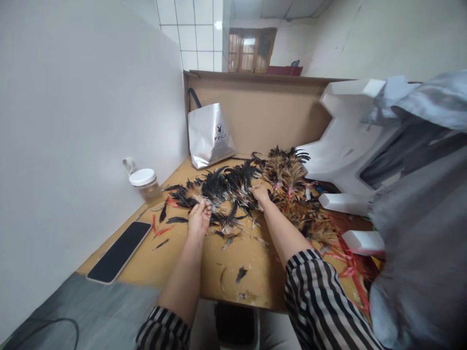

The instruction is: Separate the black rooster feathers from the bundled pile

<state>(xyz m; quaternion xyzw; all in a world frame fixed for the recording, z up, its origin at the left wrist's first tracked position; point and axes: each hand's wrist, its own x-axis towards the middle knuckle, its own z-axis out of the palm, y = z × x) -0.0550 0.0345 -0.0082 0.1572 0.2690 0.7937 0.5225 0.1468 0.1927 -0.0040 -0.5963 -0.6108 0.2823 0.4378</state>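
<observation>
A heap of black feathers with pale quill ends lies across the middle of the yellow-brown table. My left hand is at the near left edge of this heap, its fingers curled and thumb pressed to the fingertips; whatever they pinch is too small to make out. At the heap's right side my right hand has its thumb and forefinger closed on the black feathers. Bundles of brown feathers lie just beyond and to the right of it. Loose feathers are scattered toward the near edge.
On the left are a phone and a white-lidded jar. A silver bag stands against the back cardboard panel. White foam pieces and grey cloth crowd the right side, near red ribbons.
</observation>
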